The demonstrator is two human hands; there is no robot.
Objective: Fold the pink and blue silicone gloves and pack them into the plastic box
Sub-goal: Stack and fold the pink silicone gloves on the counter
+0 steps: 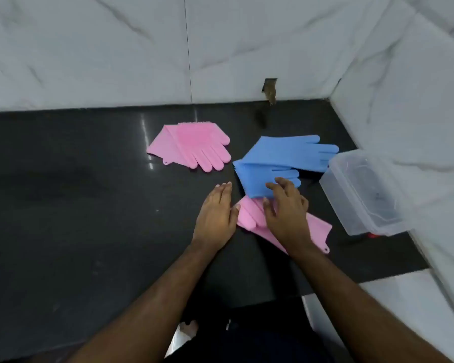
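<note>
on the dark counter [89,205] four gloves lie out. the far pink glove [194,145] is folded over on itself, fingers pointing toward the person, well apart from the hands. the far blue glove [294,148] lies with its fingers pointing right, tips near the box [338,203]. the near blue glove [257,176] is folded and overlaps it, bristly edge showing on the left.

the right hand [286,213] lies over the near pink glove [317,226], its fingers loosely bent, with fingertips reaching onto the lower edge of the near blue glove; whether it presses or pinches either one i cannot tell. the left hand [216,216] lies flat with fingers straight and together, its thumb touching the fingertips of the near pink glove.

the box is clear plastic, lidless, tilted against the marble wall [417,127] at the right, with no glove inside. a marble backsplash [89,48] runs behind the counter.
</note>
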